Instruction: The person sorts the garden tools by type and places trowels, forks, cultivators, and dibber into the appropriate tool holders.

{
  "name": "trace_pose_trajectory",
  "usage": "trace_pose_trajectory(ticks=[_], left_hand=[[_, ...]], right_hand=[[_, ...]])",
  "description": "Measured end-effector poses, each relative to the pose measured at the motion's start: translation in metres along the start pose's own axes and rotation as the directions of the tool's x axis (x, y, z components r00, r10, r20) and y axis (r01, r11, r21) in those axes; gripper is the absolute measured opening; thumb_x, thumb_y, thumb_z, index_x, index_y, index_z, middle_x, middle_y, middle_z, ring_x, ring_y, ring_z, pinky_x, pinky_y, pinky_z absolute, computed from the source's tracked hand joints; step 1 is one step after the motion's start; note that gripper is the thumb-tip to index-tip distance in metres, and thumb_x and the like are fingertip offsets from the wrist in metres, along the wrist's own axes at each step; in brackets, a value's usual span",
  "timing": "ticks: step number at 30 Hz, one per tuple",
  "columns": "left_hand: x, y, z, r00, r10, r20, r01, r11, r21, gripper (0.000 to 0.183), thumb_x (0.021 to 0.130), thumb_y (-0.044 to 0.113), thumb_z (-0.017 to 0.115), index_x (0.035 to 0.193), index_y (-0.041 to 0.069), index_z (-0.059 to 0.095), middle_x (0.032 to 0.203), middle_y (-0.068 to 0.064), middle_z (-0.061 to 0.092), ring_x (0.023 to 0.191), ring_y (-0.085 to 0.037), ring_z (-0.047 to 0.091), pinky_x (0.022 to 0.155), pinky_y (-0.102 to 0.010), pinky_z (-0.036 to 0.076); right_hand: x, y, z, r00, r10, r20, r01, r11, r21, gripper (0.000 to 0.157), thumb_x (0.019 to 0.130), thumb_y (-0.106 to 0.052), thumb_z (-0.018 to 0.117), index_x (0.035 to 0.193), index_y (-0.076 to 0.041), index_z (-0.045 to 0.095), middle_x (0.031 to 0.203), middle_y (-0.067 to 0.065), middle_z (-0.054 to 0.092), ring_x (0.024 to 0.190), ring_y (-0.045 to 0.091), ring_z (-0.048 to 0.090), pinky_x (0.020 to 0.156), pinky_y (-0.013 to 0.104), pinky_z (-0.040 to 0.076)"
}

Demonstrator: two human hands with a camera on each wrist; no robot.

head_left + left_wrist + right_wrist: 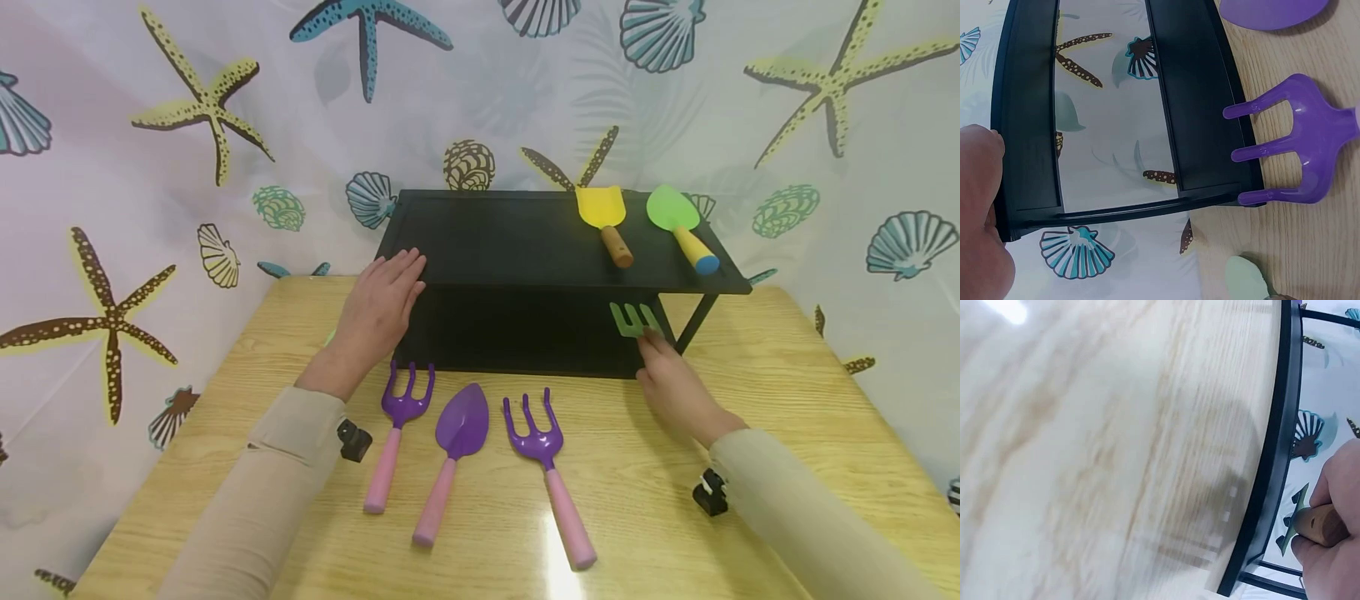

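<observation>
- At the left end of the black shelf [480, 242], the left hand [378, 304] rests on the top board's edge, fingers straight and close together; its grip pinches no tool.
- Just outside that same end of the shelf, a pale green thing [1244, 276] is only partly in view.
- In front of the shelf's left part, the left purple fork [405, 407] points its tines at the shelf, their tips overlapping its lower front edge in the views; whether they touch it cannot be told.
- Next along, before the shelf's middle, the purple trowel [462, 421] and the other purple fork [538, 442] lie on the bench [645, 508], pink handles toward the person.
- On the shelf's top, right of its middle, sits the yellow shovel [602, 208].
- Beneath the shelf's top, near its right end, is the green fork [630, 330]; its long axis runs away from the person, tines leading toward the lower opening. That alignment seems the relation that matters most; its depth inside is unclear.
- The right hand [678, 387], the nearer one, holds this fork by its brown handle [1322, 525] in a narrow pinch of thumb and fingers.
- Above, on the shelf's top right corner, lies the green trowel [672, 208].
</observation>
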State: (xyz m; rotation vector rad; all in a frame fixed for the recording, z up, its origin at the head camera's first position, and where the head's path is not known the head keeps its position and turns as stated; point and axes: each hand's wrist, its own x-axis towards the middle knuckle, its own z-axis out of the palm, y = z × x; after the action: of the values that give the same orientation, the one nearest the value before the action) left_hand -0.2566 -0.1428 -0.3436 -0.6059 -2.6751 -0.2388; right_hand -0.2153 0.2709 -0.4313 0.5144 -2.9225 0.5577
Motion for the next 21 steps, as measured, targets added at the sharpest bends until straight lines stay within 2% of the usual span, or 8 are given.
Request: trace_pose_trajectory(ticks=[10, 17, 21], left_hand=[[0.0, 0.0, -0.001, 0.999, -0.014, 0.034, 0.013, 1.0, 0.02, 0.049, 0.107, 0.027, 0.043, 0.15, 0.006, 0.041, 0.157, -0.012, 0.041, 0.148, -0.027, 0.035, 0.126, -0.042, 0.022], [0.0, 0.0, -0.001, 1.0, -0.002, 0.013, 0.002, 1.0, 0.008, 0.048, 0.106, 0.026, 0.045, 0.15, 0.006, 0.043, 0.156, -0.012, 0.042, 0.148, -0.026, 0.036, 0.126, -0.042, 0.023], [-0.001, -0.001, 0.0, 1.0, -0.001, 0.012, 0.001, 1.0, 0.011, 0.048, 0.106, 0.026, 0.044, 0.149, 0.006, 0.043, 0.156, -0.012, 0.042, 0.147, -0.026, 0.036, 0.125, -0.042, 0.023]], right_hand=[[0.015, 0.006, 0.01, 0.998, -0.02, -0.064, 0.018, 0.999, -0.036, 0.042, 0.091, 0.008, 0.049, 0.127, 0.028, 0.044, 0.137, 0.046, 0.04, 0.126, 0.059, 0.044, 0.104, 0.064, 0.042], [0.02, 0.008, 0.013, 0.999, 0.046, -0.001, -0.046, 0.998, -0.049, 0.046, 0.093, 0.006, 0.047, 0.133, 0.026, 0.04, 0.143, 0.044, 0.035, 0.131, 0.058, 0.04, 0.107, 0.063, 0.04], [0.023, 0.008, 0.015, 0.999, 0.044, 0.006, -0.044, 0.998, -0.048, 0.046, 0.093, 0.005, 0.046, 0.133, 0.027, 0.039, 0.144, 0.044, 0.034, 0.133, 0.058, 0.038, 0.108, 0.063, 0.039]])
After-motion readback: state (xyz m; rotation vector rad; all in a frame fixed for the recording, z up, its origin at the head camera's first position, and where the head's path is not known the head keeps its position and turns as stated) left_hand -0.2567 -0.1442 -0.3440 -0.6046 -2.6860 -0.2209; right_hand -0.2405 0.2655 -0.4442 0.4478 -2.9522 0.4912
